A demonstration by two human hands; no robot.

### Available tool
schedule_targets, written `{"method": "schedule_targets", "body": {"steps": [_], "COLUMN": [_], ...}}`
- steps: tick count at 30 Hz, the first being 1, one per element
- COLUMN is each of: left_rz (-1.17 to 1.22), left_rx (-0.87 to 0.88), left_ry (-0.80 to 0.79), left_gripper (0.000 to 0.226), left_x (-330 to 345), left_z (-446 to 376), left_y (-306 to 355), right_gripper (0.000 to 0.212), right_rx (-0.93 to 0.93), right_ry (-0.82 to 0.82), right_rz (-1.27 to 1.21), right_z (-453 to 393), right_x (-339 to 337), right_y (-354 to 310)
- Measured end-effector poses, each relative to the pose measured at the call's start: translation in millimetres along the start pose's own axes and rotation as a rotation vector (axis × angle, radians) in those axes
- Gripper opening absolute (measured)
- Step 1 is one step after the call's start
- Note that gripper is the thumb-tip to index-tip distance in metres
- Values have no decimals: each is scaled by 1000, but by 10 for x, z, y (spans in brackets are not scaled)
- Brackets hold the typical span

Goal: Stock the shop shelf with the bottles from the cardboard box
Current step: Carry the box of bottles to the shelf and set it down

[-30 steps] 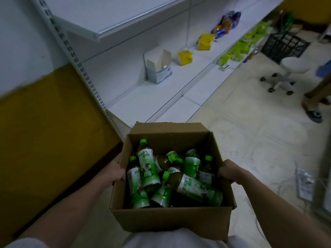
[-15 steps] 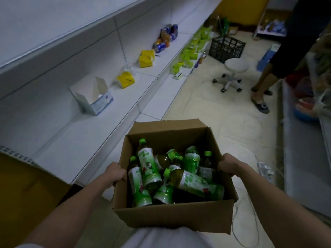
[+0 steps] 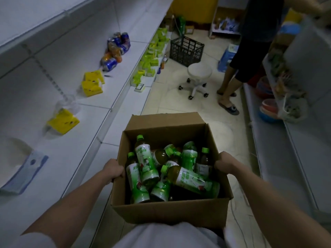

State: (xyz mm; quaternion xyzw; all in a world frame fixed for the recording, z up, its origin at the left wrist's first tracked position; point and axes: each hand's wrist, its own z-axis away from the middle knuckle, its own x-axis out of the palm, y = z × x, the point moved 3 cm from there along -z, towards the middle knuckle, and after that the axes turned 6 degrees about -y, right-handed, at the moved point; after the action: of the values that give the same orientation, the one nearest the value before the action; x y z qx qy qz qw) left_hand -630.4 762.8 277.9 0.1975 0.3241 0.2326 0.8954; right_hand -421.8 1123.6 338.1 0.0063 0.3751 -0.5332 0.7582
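Observation:
An open cardboard box (image 3: 166, 213) is held in front of my body, above the floor. Several green-capped bottles (image 3: 146, 163) with green and white labels lie jumbled inside it. My left hand (image 3: 113, 170) grips the box's left wall and my right hand (image 3: 224, 162) grips its right wall. The white shop shelf (image 3: 59, 154) runs along my left, below hand height.
On the shelf lie a blue-white carton (image 3: 23, 173), yellow packs (image 3: 62, 122), a pile of cans (image 3: 115, 49) and green packets (image 3: 148, 59). A white wheeled stool (image 3: 198, 76) and black crate (image 3: 186, 51) stand ahead. A person (image 3: 250, 56) stands at the right by another shelf unit (image 3: 295, 140).
The view has swung right along the aisle as I carry the box forward; the shelf slid left and the stool and person came closer. Both hands kept their grip.

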Motion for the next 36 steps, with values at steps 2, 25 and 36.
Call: {"method": "schedule_targets", "body": {"steps": [2, 25, 36], "left_rz": [-30, 43, 190], "left_rx": [-9, -120, -121], "left_ry": [-25, 131, 118], "left_gripper": [19, 8, 7], "left_x": [-25, -219, -362], "left_z": [-278, -2696, -4270], "left_y": [291, 4001, 5457], "right_gripper": [27, 27, 35], "right_rx": [16, -115, -65], "right_ry": [7, -18, -45], "right_rz": [-8, 137, 208], "right_z": [-248, -3886, -5494], "right_x": [-181, -3839, -5116], "right_y": [-36, -1468, -2257]}}
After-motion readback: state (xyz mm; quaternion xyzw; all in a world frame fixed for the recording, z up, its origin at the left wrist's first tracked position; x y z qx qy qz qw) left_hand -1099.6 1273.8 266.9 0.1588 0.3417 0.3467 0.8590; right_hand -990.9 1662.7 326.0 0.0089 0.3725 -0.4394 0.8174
